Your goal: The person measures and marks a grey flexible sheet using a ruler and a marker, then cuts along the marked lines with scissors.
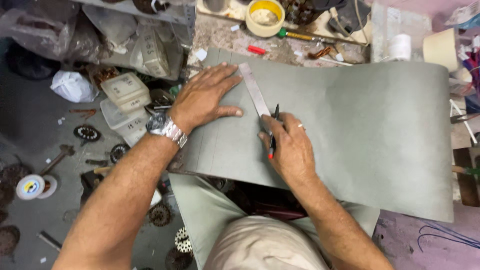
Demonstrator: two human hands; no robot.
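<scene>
In the head view, a line is being ruled on a large grey sheet (350, 130), which is spread across the workbench and hangs over its near edge above the person's lap. A metal ruler (254, 90) is laid slantwise on the sheet and is pressed flat by the left hand (205, 97), whose fingers are spread wide and closed on nothing. A dark pen with a red end (273, 131) is gripped by the right hand (290, 147), its tip set against the ruler's near end. Faint earlier lines are seen at the sheet's left edge. For the next stroke, steady pressure on the ruler seems to be called for, lest it slip.

Beyond the sheet, a roll of yellow tape (265, 17), a red marker (256, 49) and a white roll (399, 47) are kept on the bench. Plastic boxes (125, 100) are stacked just left, clear of the ruling.
</scene>
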